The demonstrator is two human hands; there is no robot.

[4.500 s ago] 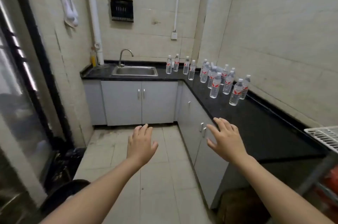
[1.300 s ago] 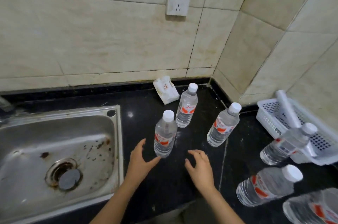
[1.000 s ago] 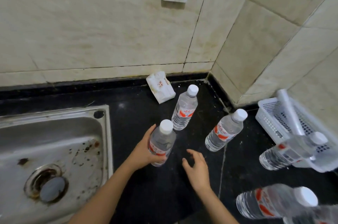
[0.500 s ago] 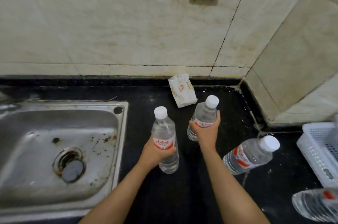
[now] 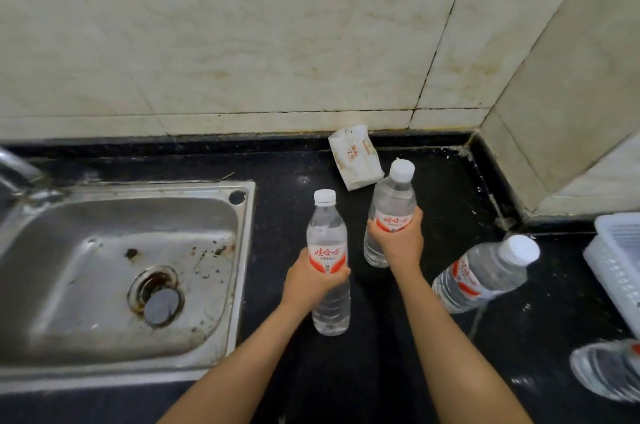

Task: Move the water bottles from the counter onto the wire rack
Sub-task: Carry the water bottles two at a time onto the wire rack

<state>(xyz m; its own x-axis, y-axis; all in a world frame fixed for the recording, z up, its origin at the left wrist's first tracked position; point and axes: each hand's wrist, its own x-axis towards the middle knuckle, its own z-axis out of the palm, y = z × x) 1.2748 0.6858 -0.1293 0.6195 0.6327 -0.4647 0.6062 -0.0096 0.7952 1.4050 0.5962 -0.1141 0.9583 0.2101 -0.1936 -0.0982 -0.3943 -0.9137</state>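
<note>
The left hand (image 5: 313, 280) and right hand (image 5: 398, 243) each clamp their fingers around a full water bottle's labelled waist, upright above the black desk (image 5: 381, 371). Expect moderate weight and smooth, yielding plastic; grip the label band firmly.

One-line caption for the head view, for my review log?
Left hand and right hand each grip an upright water bottle beside the sink, other bottles standing on the black counter.

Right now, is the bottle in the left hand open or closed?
Closed: the bottle in the left hand has its white cap on the neck.
</note>
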